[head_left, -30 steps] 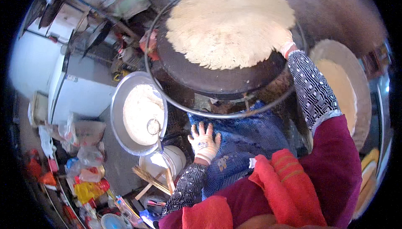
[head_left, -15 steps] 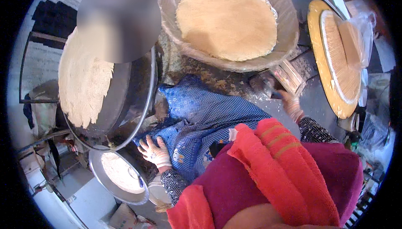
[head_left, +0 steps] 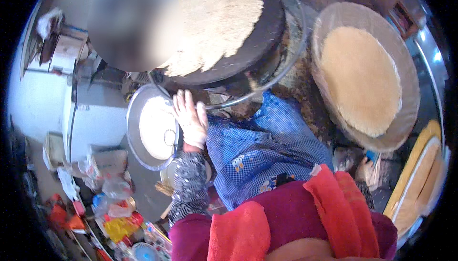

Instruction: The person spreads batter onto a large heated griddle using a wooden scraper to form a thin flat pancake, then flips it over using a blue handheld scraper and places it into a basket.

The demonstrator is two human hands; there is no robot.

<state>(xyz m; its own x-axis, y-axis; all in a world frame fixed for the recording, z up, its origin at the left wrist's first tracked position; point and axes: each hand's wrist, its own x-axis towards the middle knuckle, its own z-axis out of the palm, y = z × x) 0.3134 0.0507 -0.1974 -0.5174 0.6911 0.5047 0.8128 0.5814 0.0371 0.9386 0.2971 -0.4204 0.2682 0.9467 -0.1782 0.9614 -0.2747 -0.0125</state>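
Observation:
My left hand (head_left: 191, 122), in a thin clear glove, has its fingers stretched out and holds nothing. It is between a metal bowl (head_left: 137, 150) of pale batter or flour (head_left: 155, 122) and a round black griddle (head_left: 267, 34). A thin, ragged-edged flatbread (head_left: 219, 18) covers much of the griddle, inside a metal ring (head_left: 245, 100). Down at the right, my right hand (head_left: 364, 169) is small and partly hidden by my clothing. Its fingers are closed by a small blue piece, perhaps a handle; the rest of it cannot be made out.
A plastic-lined basin (head_left: 410, 94) at the right holds round tan flatbreads (head_left: 360, 80). Below it stands a yellow-rimmed round board (head_left: 398, 189) with tan sheets. Bags and clutter (head_left: 117, 199) lie at lower left. A blue checked apron (head_left: 267, 146) covers my lap. A blurred disc hides the upper left.
The view has swung left, so the griddle and basin appear farther right. My left hand has lifted off the apron toward the bowl and griddle. My right hand stays near the low right side.

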